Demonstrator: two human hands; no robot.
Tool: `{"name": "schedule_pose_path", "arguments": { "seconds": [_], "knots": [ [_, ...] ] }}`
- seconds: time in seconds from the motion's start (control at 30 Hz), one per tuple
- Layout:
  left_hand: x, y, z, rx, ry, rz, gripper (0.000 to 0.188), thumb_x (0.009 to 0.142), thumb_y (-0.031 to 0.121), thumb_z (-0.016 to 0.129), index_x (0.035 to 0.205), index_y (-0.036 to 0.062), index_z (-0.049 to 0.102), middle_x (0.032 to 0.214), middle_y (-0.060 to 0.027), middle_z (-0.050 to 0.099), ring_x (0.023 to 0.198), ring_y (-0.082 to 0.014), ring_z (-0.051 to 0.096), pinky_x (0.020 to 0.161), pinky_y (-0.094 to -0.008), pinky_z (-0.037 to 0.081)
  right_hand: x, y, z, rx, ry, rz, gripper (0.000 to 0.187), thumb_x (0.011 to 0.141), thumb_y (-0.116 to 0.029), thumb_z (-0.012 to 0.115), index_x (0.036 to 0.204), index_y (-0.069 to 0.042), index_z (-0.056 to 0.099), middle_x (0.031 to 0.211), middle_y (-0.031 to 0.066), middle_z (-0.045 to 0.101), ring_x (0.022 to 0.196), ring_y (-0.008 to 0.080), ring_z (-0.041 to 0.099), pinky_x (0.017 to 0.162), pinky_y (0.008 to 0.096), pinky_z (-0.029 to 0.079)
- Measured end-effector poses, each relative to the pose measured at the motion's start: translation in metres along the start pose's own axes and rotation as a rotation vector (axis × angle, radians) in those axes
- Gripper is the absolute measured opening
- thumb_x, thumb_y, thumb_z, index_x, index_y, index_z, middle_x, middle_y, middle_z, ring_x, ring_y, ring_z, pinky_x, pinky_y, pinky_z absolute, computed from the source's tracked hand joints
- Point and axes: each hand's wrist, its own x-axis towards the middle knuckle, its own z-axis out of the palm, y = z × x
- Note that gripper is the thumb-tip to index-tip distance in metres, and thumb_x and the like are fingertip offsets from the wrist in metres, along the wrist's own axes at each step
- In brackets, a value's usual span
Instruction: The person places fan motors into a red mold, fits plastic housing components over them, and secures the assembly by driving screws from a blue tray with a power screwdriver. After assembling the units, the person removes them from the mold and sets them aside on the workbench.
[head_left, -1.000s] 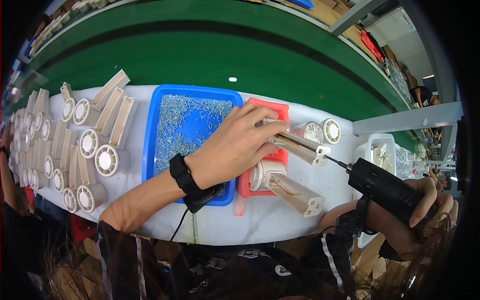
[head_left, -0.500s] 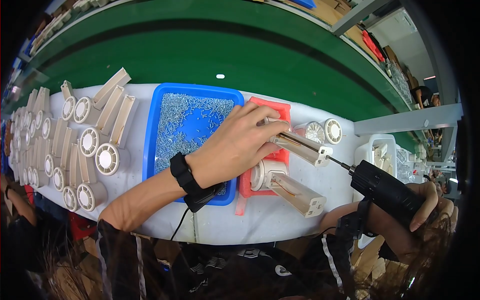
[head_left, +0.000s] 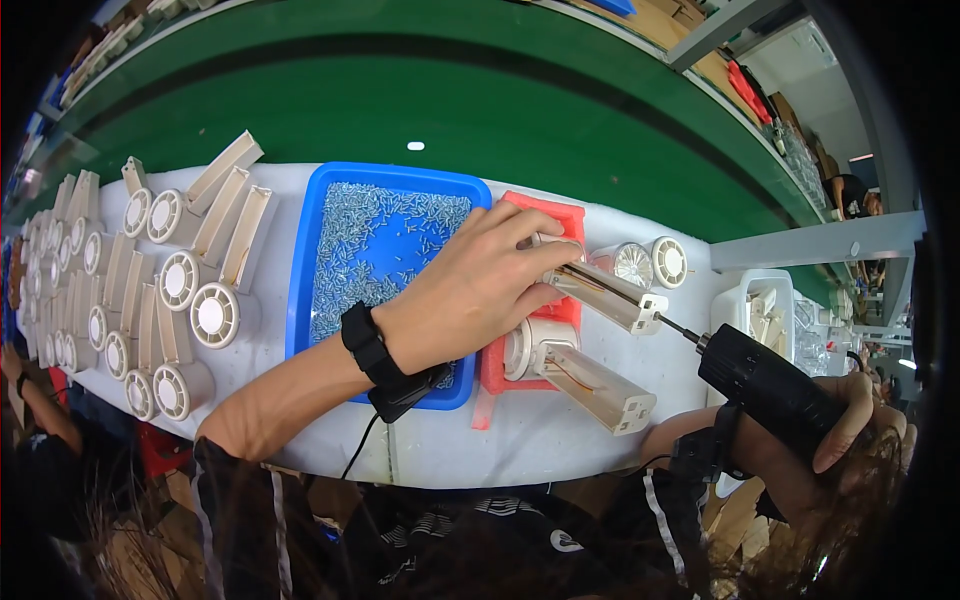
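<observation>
While beige fan housings (head_left: 180, 290) crowd the bench (head_left: 520, 450) at left | blue screw tray (head_left: 305, 260) sits beside them | your left hand (head_left: 475, 290) grips a beige housing (head_left: 605, 293) on the red jig (head_left: 545, 215) | your right hand (head_left: 830, 440) clasps the black electric screwdriver (head_left: 765, 385), bit at the housing's end.

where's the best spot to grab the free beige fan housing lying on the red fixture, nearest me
Probably the long square handle of the lower fan housing, taken from above across its flat sides. It lies flat, angled toward the lower right, with its end overhanging the red fixture. The round head sits in the fixture, close to the left hand.
</observation>
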Motion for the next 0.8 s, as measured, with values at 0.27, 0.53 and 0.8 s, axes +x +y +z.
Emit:
{"name": "schedule_pose_path", "arguments": {
  "seconds": [0.27,0.53,0.8],
  "knots": [
    [0.000,-0.001,0.000,-0.005,-0.006,0.000,0.043,0.083,0.005,0.078,0.124,0.0084,0.070,0.124,-0.0081,0.063,0.107,-0.0297,0.058,0.096,-0.0397,0.049,-0.001,0.006,0.011,-0.026,0.030,-0.006,0.021,0.068,-0.024,0.084,0.076,-0.015,0.067,0.083,-0.0053,0.060,0.082,0.0028,0.059,0.059,0.0184,0.047],
    [0.000,-0.002,0.003,-0.032,0.020,-0.006,0.044,0.082,0.004,0.078,0.125,0.0070,0.071,0.123,-0.0086,0.063,0.107,-0.0298,0.058,0.096,-0.0399,0.049,-0.007,0.013,0.016,-0.028,0.055,0.012,0.019,0.068,-0.019,0.082,0.079,-0.015,0.067,0.088,-0.0040,0.059,0.084,0.0053,0.057,0.060,0.0190,0.046],
    [0.000,-0.001,0.002,-0.038,0.011,-0.016,0.044,0.082,0.004,0.079,0.125,0.0063,0.071,0.124,-0.0093,0.064,0.108,-0.0300,0.058,0.096,-0.0398,0.049,-0.005,0.021,0.024,-0.041,-0.013,-0.042,0.023,0.072,-0.021,0.080,0.085,-0.013,0.064,0.091,-0.0035,0.056,0.082,0.0060,0.056,0.065,0.0169,0.045]
  ]
}}
